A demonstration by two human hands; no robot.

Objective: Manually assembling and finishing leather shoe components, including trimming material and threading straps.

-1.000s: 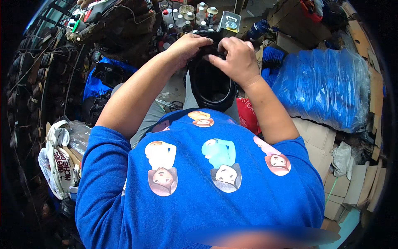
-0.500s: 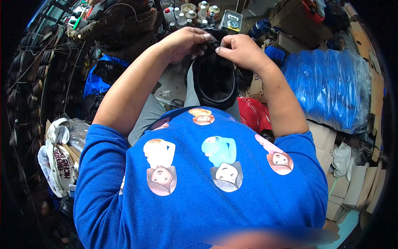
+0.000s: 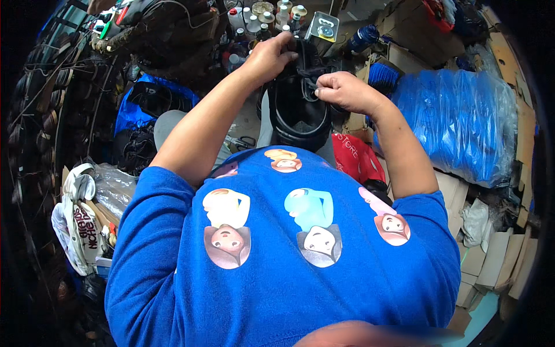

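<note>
A black boot (image 3: 300, 128) stands between my knees, its wide round opening toward me. Dark laces (image 3: 312, 73) run across its front, loose in a loop near the top. My right hand (image 3: 347, 92) pinches a black lace between thumb and forefinger, right of the opening. At the far left side of the boot's front, my left hand (image 3: 270, 59) is closed on the boot's dark edge; its fingertips partly hide what they grip. The boot's toe is too dark to make out.
Bottles (image 3: 253, 24) and a clear plastic box (image 3: 322, 27) stand beyond my hands. Scissors (image 3: 240, 143) lie left of the boot, a red bag (image 3: 357, 157) to its right. A plastic-wrapped blue bundle (image 3: 457, 124) sits at right, a white cloth bag (image 3: 81, 222) at left.
My hands have moved apart: the left one up and away, the right one lower and to the right. The laces now show between them, and my left knee has shifted outward.
</note>
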